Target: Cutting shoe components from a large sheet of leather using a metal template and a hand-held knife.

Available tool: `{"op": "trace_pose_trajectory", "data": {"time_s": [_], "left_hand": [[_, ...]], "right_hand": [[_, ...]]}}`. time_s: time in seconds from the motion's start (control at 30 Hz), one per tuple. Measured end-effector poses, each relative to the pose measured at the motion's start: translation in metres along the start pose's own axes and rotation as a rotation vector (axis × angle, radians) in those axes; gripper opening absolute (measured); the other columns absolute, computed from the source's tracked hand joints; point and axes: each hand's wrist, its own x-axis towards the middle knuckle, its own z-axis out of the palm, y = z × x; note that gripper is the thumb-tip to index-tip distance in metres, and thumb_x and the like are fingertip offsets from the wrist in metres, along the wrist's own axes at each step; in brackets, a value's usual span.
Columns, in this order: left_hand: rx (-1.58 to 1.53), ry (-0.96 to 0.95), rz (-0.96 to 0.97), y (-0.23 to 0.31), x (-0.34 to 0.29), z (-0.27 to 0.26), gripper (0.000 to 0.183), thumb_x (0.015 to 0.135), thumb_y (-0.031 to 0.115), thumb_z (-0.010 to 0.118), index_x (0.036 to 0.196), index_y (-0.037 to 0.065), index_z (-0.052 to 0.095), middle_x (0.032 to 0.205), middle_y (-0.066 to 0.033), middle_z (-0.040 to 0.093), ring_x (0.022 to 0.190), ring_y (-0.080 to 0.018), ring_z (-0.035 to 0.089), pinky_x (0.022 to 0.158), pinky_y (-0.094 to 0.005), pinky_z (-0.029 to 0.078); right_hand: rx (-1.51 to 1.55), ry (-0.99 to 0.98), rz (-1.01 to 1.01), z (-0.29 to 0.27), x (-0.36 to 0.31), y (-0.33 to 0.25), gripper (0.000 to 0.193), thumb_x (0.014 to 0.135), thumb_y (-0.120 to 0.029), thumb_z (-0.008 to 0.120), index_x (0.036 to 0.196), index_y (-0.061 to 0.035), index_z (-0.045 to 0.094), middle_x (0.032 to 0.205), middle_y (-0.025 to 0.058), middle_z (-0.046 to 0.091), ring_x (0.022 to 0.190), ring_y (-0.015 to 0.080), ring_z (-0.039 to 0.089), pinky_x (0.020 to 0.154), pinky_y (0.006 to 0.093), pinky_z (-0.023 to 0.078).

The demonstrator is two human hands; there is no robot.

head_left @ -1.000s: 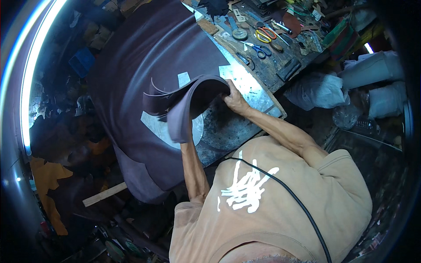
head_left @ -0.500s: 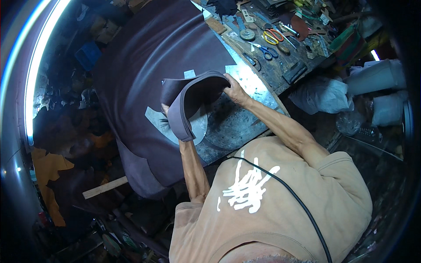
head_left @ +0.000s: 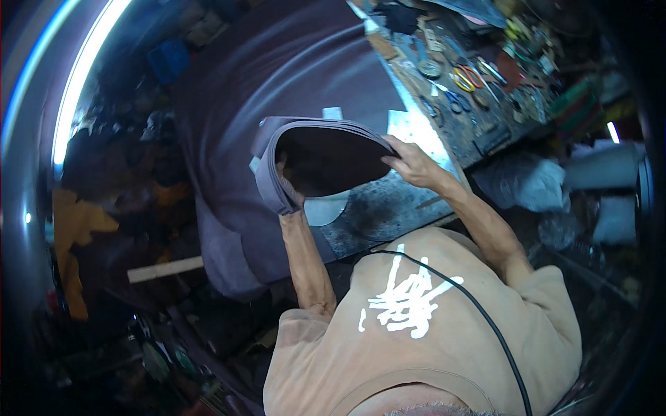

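Between my hands I hold up a stack of dark brown leather pieces [head_left: 326,156], bent into a curve with the layered edges showing. My right hand [head_left: 413,165] pinches its right end, thumb on the near side. At the lower left end my left hand [head_left: 293,193] grips the stack; part of that hand is hidden by the leather. Beneath lies a large dark brown hide [head_left: 229,90] draped over the work surface. A pale rounded template [head_left: 326,209] lies on the grey metal tabletop [head_left: 388,208] under the stack.
On the wooden bench [head_left: 444,128] at the right lie blue-handled scissors [head_left: 458,102], orange-and-yellow-handled scissors [head_left: 468,78], a tape roll [head_left: 429,68] and other tools. Plastic bags [head_left: 534,184] sit beyond it. A wooden bar [head_left: 165,269] sticks out at the left. A black cable [head_left: 479,319] crosses my shirt.
The stack has opened into a wider, flatter curve and turned, with its dark inner side now more in view. My right hand has moved right and lower in the view.
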Motion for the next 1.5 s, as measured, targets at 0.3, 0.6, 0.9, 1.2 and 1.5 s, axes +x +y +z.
{"op": "trace_pose_trajectory", "data": {"time_s": [0.3,0.6,0.9,1.2,1.5], "left_hand": [[-0.525,-0.250,0.115,0.065,-0.012,-0.027,0.037,0.081,0.018,0.055,0.115,0.004,0.062,0.116,-0.0109,0.065,0.112,-0.0285,0.059,0.102,-0.0428,0.041],[-0.361,-0.073,0.145,0.113,-0.008,-0.077,0.047,0.079,0.025,0.045,0.112,-0.003,0.062,0.109,-0.0157,0.066,0.102,-0.0290,0.063,0.092,-0.0439,0.049],[0.178,-0.207,-0.425,-0.082,0.108,0.090,0.007,0.077,0.015,0.067,0.075,0.010,0.062,0.072,0.0010,0.052,0.069,-0.0120,0.050,0.069,-0.0255,0.040],[0.798,-0.374,-0.588,-0.192,0.086,0.157,0.032,0.082,0.019,0.056,0.099,-0.007,0.058,0.088,-0.0131,0.059,0.079,-0.0227,0.055,0.073,-0.0363,0.045],[1.329,-0.350,0.266,-0.194,0.042,0.173,0.074,0.079,0.032,0.071,0.133,-0.007,0.040,0.120,-0.0342,0.054,0.110,-0.0466,0.054,0.095,-0.0467,0.044]], "right_hand": [[-0.059,-0.191,-0.200,0.001,-0.001,-0.085,0.040,0.086,0.004,0.054,0.125,0.0016,0.054,0.103,0.0223,0.067,0.090,0.0340,0.068,0.080,0.0396,0.052],[0.210,-0.316,-0.019,0.054,-0.010,-0.057,0.044,0.087,0.003,0.050,0.131,-0.0011,0.053,0.109,0.0204,0.066,0.091,0.0261,0.065,0.086,0.0364,0.050],[0.998,-0.006,0.725,0.055,-0.091,0.021,0.036,0.092,-0.013,0.058,0.125,0.0024,0.052,0.114,0.0135,0.062,0.100,0.0205,0.064,0.081,0.0351,0.057],[1.112,-0.034,1.153,0.041,-0.121,0.062,0.040,0.092,-0.016,0.060,0.123,0.0071,0.050,0.114,0.0176,0.062,0.096,0.0291,0.066,0.076,0.0386,0.058],[0.951,-0.551,1.200,0.018,-0.115,0.087,0.054,0.094,-0.035,0.057,0.123,0.0107,0.049,0.117,0.0208,0.061,0.104,0.0315,0.063,0.074,0.0393,0.057]]}}
